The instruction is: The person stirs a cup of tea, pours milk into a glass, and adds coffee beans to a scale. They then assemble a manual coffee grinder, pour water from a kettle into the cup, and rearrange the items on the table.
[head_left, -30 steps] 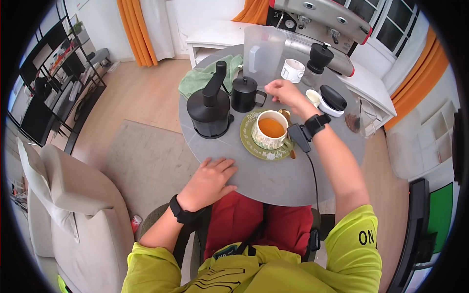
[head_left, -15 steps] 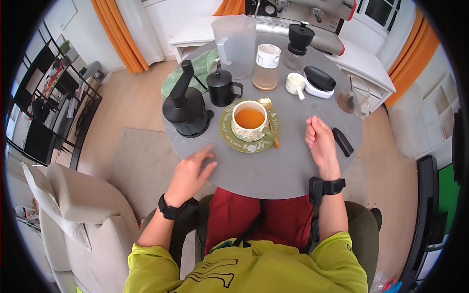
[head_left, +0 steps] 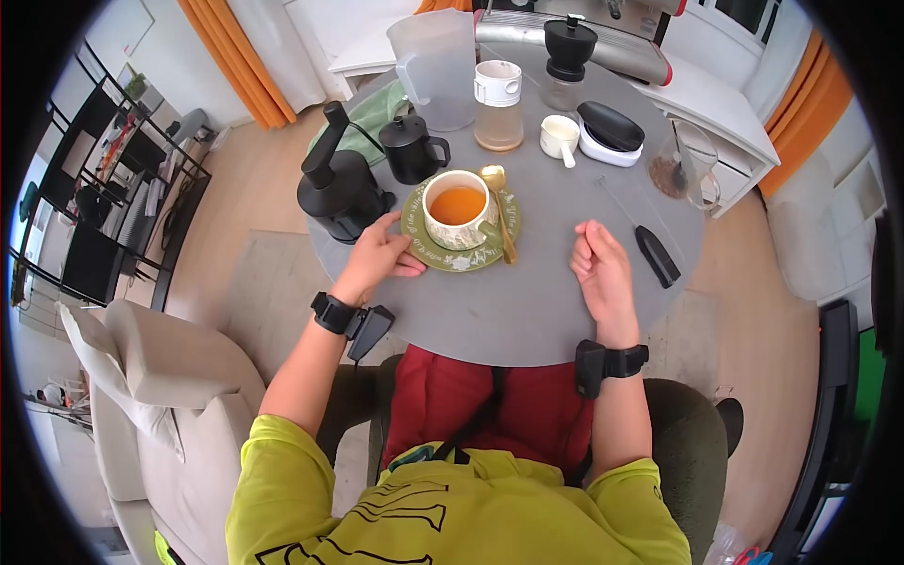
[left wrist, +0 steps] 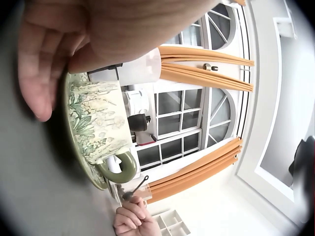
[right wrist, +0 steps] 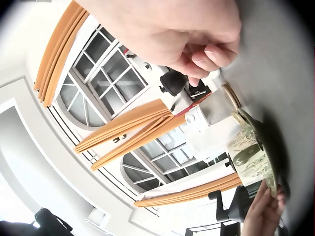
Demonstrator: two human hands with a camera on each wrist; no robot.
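A floral cup (head_left: 457,211) of orange-brown liquid stands on a green saucer (head_left: 414,248). A gold spoon (head_left: 502,212) lies along the saucer's right side. My left hand (head_left: 378,259) holds the saucer's left edge, its thumb at the rim and fingers low beside it, as the left wrist view shows. My right hand (head_left: 600,268) rests at the table's right side, fingers loosely curled, nothing visible in it. To its right lies a black handheld frother (head_left: 656,256) with a thin wire end.
Left of the saucer stand a black grinder (head_left: 343,193) and a black lidded pot (head_left: 412,149). Behind are a frosted jug (head_left: 433,71), a white-topped glass bottle (head_left: 498,113), a small white cup (head_left: 558,137), a black-and-white case (head_left: 610,134) and a glass carafe (head_left: 683,165).
My right hand has drawn back from the far middle to the table's right side. My left hand has gone forward from the table's near edge and taken hold of the saucer's edge.
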